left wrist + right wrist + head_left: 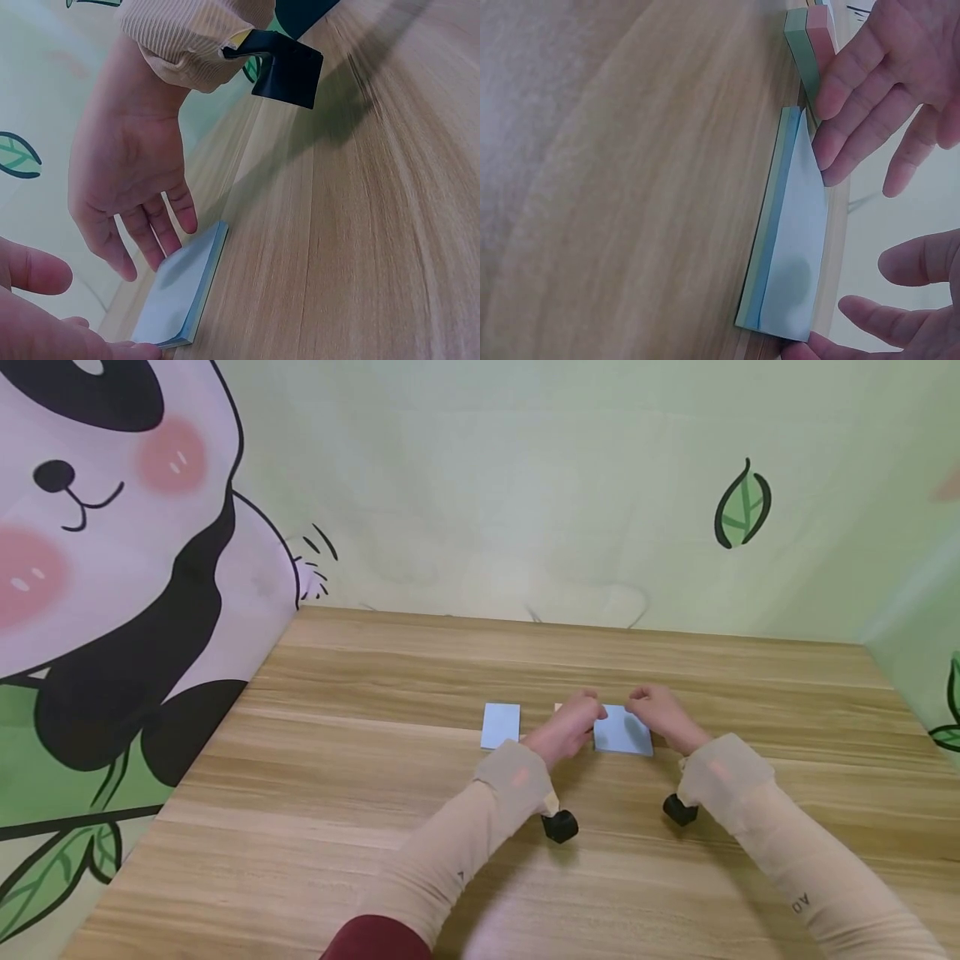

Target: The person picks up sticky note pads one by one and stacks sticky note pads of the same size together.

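A sticky-note pad (623, 732) with a light-blue top sheet lies flat on the wooden table between the two hands. Blue and pale-green layers show along the pad's side (776, 217) in the right wrist view. At its left end is my left hand (570, 727), fingertips right at the edge, fingers loosely extended. My right hand (669, 718) is at the opposite end, its fingers (154, 232) relaxed and close against the pad (180, 285) in the left wrist view. Neither hand is curled round anything.
Left of the hands lies another light-blue pad (501, 726). Beside the left hand's fingers, a green pad (802, 52) and a pink pad (821, 31) show in the right wrist view. A printed wall cloth (480, 493) borders the table's (337, 827) back edge.
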The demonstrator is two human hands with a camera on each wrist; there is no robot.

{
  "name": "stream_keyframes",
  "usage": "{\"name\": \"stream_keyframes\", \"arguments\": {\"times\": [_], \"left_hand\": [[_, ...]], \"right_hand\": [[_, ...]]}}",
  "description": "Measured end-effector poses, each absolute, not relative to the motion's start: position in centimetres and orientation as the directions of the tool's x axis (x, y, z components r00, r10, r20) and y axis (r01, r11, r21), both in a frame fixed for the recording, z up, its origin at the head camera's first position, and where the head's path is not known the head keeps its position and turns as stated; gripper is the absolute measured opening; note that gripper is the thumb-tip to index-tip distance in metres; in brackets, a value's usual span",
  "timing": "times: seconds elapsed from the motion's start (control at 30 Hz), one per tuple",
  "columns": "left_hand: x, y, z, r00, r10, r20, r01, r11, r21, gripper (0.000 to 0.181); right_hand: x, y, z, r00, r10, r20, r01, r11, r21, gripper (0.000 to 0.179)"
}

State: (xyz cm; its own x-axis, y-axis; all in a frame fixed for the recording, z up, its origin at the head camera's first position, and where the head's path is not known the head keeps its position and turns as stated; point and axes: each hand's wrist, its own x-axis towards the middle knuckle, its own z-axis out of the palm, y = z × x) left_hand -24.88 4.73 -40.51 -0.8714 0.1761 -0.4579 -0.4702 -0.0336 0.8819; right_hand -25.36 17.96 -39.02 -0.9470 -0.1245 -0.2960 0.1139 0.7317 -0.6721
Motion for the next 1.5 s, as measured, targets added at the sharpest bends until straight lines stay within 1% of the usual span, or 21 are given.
{"name": "stream_keyframes", "arguments": {"times": [0.2,0.83,0.97,1.2,1.5], "left_hand": [[-23.9,4.5,-39.3,-0.871,0.182,-0.457,-0.470,-0.035,0.882,0.054],[-23.7,4.5,-39.3,-0.877,0.187,-0.443,-0.454,-0.020,0.891,0.053],[-23.8,4.6,-39.3,-0.875,0.185,-0.448,-0.459,-0.019,0.888,0.053],[-23.9,4.6,-39.3,-0.871,0.185,-0.454,-0.464,-0.011,0.886,0.054],[-24.0,4.6,-39.3,-0.866,0.200,-0.458,-0.468,-0.007,0.883,0.056]], "right_hand": [[-25.2,17.9,-38.9,-0.946,-0.136,-0.293,0.103,0.733,-0.672,0.044],[-25.2,18.1,-39.0,-0.954,-0.156,-0.255,0.065,0.726,-0.685,0.043],[-25.1,18.0,-38.9,-0.951,-0.154,-0.269,0.077,0.724,-0.685,0.044],[-25.0,17.7,-38.6,-0.937,-0.138,-0.321,0.135,0.705,-0.696,0.047],[-25.1,17.8,-38.7,-0.940,-0.127,-0.318,0.144,0.697,-0.702,0.047]]}}
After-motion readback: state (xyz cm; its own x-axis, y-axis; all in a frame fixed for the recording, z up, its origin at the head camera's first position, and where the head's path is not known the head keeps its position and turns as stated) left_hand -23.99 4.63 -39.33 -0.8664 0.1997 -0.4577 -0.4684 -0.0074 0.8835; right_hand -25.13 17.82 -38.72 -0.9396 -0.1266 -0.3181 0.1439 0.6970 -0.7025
